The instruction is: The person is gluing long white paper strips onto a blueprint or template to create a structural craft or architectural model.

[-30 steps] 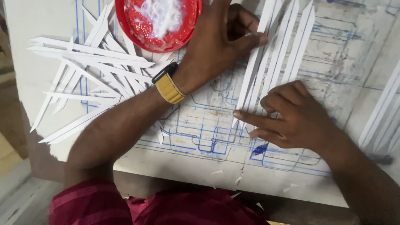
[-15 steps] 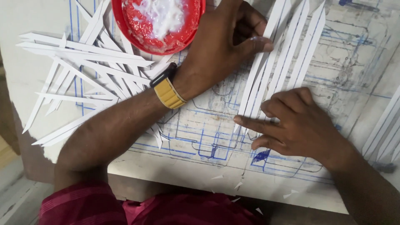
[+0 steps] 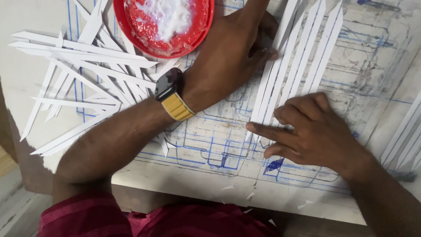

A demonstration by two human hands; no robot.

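Both hands work a row of long white paper strips (image 3: 298, 66) laid side by side, slanting up-right, on a big sheet w/ blue line drawing (image 3: 210, 145) covering the table (image 3: 26, 74). Left hand (image 3: 232, 48) lies flat, palm down, fingers loosely curled, pressing the upper part of the leftmost strips; nothing gripped. Wrist wears a dark watch w/ yellow strap (image 3: 173, 96). Right hand (image 3: 311, 129) also flat, fingers stretched left, fingertips (image 3: 252, 127) pinning the strips' lower pointed ends; holds nothing.

Edges/room: sheet's near edge runs just below the right hand, small paper scraps (image 3: 302, 204) along it. Bare drawing to the right of the row, between it and more strips at the right edge (image 3: 405, 140). Left side is crowded: a loose heap of pointed white strips (image 3: 83, 74), crisscrossed, reaching near the table's left edge.

Round red lid-like dish (image 3: 164, 26) w/ white paste sits at top, touching the left hand's thumb side, over the heap's edge.
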